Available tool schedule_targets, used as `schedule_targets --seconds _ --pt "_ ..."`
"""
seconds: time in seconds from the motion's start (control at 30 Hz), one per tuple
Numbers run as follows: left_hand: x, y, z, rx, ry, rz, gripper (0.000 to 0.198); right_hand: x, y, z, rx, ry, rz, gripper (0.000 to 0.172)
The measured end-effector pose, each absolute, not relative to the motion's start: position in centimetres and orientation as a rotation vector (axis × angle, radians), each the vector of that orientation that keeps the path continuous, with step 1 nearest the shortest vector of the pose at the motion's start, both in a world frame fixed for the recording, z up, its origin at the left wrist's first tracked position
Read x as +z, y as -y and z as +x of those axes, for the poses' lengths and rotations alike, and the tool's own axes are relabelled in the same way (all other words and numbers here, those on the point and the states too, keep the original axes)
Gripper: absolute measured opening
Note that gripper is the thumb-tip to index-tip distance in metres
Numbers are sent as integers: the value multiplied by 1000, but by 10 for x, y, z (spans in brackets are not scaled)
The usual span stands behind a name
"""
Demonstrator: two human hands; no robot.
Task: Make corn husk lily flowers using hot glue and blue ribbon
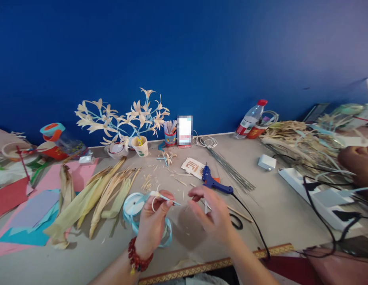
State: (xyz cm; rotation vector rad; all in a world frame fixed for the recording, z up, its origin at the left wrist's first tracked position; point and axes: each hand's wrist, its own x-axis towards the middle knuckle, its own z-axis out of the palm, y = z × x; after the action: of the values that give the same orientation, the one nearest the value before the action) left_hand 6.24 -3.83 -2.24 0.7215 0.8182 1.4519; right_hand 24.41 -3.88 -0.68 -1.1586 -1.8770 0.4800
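My left hand (pixel 152 225), with a red bead bracelet on the wrist, pinches a thin stem wrapped in light blue ribbon (pixel 167 198), with a small pale curled piece at its end. A roll of light blue ribbon (pixel 133 206) lies just under and left of this hand. My right hand (pixel 213 213) hovers a little to the right, fingers curled with thumb and forefinger close together; whether they hold anything is too small to see. A blue glue gun (pixel 215 183) lies just beyond my right hand.
Dried corn husks (pixel 94 198) lie at the left beside coloured paper sheets (pixel 32 213). A husk-flower bouquet (pixel 124 118) stands in cups at the back. Thin wires (pixel 231 170), a water bottle (pixel 250 118), a power strip (pixel 317 198) and another person's hand (pixel 357 162) are at the right.
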Motion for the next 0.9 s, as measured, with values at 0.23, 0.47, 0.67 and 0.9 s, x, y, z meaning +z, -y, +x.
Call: schedule_targets --seconds 0.23,0.47,0.67,0.9 --pt "-29 35 60 1469 -818 739 11 -29 -1 327 1 2276 -1907 32" --pt "-32 33 61 1465 -881 703 15 -39 -16 326 4 2469 -1960 43" --pt "-29 33 63 1460 -915 676 22 -22 -37 336 70 2589 -1856 31" --pt "-32 34 61 1446 -903 689 18 -6 -58 362 174 2498 -1800 31"
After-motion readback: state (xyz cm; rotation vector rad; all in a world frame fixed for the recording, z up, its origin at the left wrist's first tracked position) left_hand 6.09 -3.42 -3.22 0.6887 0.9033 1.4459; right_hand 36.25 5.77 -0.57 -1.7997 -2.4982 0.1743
